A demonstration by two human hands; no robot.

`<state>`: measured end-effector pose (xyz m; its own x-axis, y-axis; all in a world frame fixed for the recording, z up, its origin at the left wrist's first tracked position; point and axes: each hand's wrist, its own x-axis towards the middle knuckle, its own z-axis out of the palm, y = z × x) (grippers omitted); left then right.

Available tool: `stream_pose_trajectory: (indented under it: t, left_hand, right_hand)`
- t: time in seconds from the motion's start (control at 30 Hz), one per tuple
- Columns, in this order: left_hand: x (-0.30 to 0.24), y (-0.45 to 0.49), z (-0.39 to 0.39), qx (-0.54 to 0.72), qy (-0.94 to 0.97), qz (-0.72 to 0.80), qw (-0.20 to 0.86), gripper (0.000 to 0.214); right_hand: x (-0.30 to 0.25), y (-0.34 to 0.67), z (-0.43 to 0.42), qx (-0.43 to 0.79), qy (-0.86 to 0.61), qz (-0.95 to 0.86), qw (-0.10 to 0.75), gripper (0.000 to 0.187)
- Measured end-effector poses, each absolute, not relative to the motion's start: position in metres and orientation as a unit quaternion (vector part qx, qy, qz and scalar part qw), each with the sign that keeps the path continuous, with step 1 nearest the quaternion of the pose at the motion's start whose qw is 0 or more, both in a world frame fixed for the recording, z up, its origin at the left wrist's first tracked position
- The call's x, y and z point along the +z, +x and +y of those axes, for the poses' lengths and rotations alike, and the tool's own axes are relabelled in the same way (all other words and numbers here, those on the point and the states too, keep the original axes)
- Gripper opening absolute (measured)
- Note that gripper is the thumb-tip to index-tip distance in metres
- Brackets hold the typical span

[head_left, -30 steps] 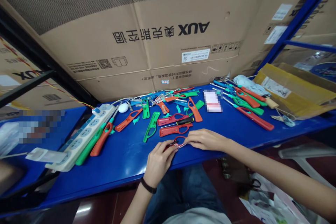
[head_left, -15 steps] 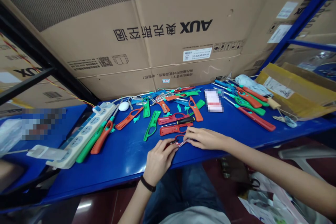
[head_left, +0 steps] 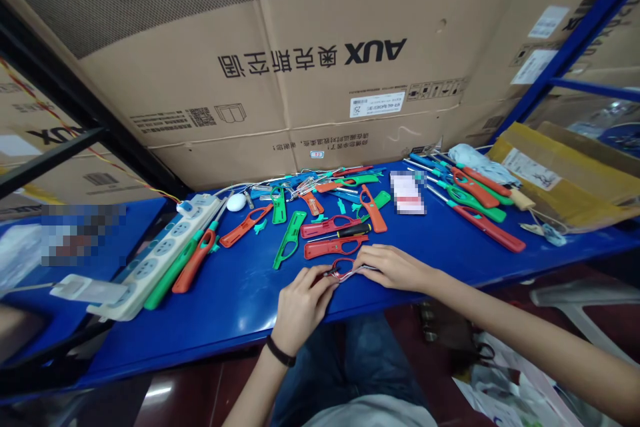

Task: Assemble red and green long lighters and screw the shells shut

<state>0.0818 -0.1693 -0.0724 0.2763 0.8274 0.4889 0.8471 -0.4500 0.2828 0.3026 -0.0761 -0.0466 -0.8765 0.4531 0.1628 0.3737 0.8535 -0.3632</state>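
- L hand (head_left: 303, 310): narrow pinch, fingertips on the small red loop (head_left: 340, 269); black wristband (head_left: 281, 352) on wrist
- R hand (head_left: 393, 267): narrow pinch at the other side, on the thin silver strip (head_left: 364, 269) running from the loop; exact contact partly hidden by fingers
- Loop & strip: held just above the blue bench (head_left: 240, 307), at our 6 o'clock, btw both hands
- For good handling: keep both pinches close to the loop, wrists low, small moves only, as the thin strip looks easy to bend
- At 12 o'clock from the hands: red lighter handle (head_left: 333, 247) & screwdriver w/ black-yellow grip (head_left: 353, 229)
- At 10 o'clock: green lighter handle (head_left: 289, 240)
- At 9 o'clock: white power strip (head_left: 150, 260) beside orange-green lighters (head_left: 194, 260)
- At 2 o'clock: more lighters, incl. long red one (head_left: 487, 227)
- Far side, 12 o'clock: AUX cardboard carton (head_left: 310, 60) behind bench
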Motion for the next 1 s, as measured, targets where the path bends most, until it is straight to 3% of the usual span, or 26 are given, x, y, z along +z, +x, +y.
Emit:
stream_pose_trajectory:
  t: [0.37, 0.47, 0.67, 0.83, 1.0]
  left_hand:
    - [-0.072, 0.081, -0.169, -0.289, -0.801, -0.524, 0.016, 0.016]
    - [-0.071, 0.077, -0.168, -0.29, -0.803, -0.52, 0.013, 0.016]
    - [-0.07, 0.067, -0.166, -0.293, -0.813, -0.503, -0.024, 0.016]
    - [-0.069, 0.066, -0.164, -0.305, -0.805, -0.506, -0.051, 0.014]
    - [-0.069, 0.069, -0.164, -0.322, -0.797, -0.51, -0.043, 0.014]
  right_hand:
    - [-0.035, 0.301, -0.068, -0.006, -0.158, -0.987, 0.015, 0.027]
    - [-0.044, 0.31, -0.068, -0.015, -0.152, -0.988, 0.032, 0.032]
    - [-0.058, 0.329, -0.07, 0.032, -0.221, -0.96, 0.171, 0.026]
    - [-0.058, 0.331, -0.075, 0.118, -0.266, -0.939, 0.183, 0.018]
    - [-0.058, 0.328, -0.077, 0.169, -0.288, -0.923, 0.189, 0.022]
